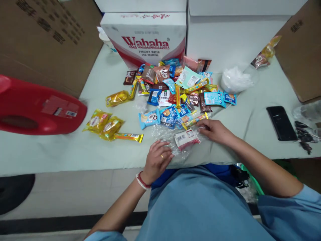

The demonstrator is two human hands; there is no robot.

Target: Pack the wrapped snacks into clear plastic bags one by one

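A clear plastic bag point(165, 135) lies flat at the table's near edge, with a red and white snack packet point(187, 138) inside it. My left hand point(157, 161) rests on the bag's near left part, fingers curled down on the plastic. My right hand point(215, 130) presses the bag's right side, fingertips beside the packet and touching a long yellow bar point(195, 121). Behind the bag spreads a heap of several snack packets point(175, 90), with a blue packet point(149, 118) at its near left.
Yellow packets point(104, 124) and a gold bar point(128, 136) lie to the left near a red plastic container point(37, 107). A Wahaha box point(145, 36) and white boxes stand behind. A black phone point(281, 123) and a clump of plastic bags point(235, 80) lie right.
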